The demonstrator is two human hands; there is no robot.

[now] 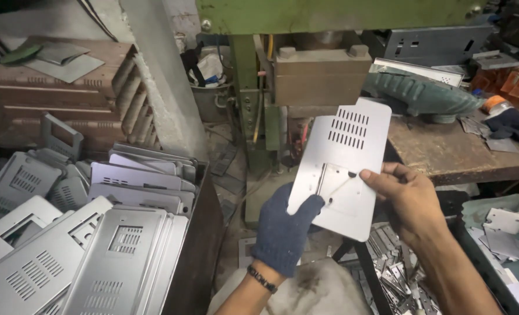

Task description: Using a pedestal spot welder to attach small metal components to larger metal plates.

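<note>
The left hand [284, 227], in a dark blue knit glove, grips the lower left edge of a flat grey metal plate [342, 166] with slotted vents near its top. The bare right hand [404, 201] pinches the plate's right edge, thumb on its face. The plate hangs in open air before the green press frame [245, 87], clear of the worktop [452, 154] edge to the right. Stacked metal panels [96, 256] fill the bin at the left.

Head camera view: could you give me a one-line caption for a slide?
Gloved left hand and bare right hand hold up a slotted sheet-metal panel beside a bin of stacked panels.
</note>
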